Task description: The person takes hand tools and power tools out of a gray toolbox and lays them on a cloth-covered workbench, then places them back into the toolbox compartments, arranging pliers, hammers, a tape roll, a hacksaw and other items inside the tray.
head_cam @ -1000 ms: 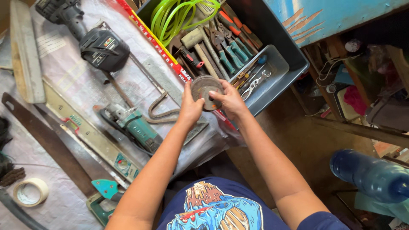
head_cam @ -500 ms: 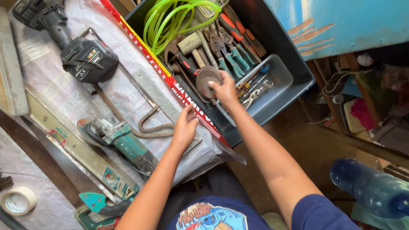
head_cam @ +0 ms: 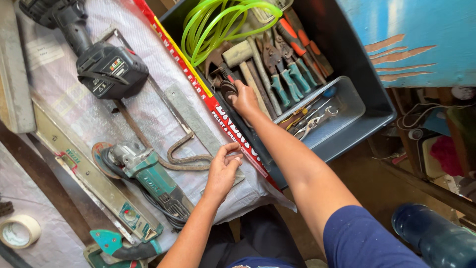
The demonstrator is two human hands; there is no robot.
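The right hand (head_cam: 244, 99) is closed on a round disc (head_cam: 228, 90) low inside the gray bin (head_cam: 369, 106), just over its near edge. Hammers and pliers crowd close around it. The fingers hide most of the disc. The left hand (head_cam: 223, 168) rests loosely curled and empty on the plastic sheet (head_cam: 148, 104), beside a bent metal hook (head_cam: 184, 151).

left hand (head_cam: 223, 169): forearm bent inward, fingers curled | right hand (head_cam: 244, 99): arm stretched forward, fingers closed, knuckles up

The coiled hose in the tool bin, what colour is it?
Bright neon green; the coiled hose shows clearly in the head view.
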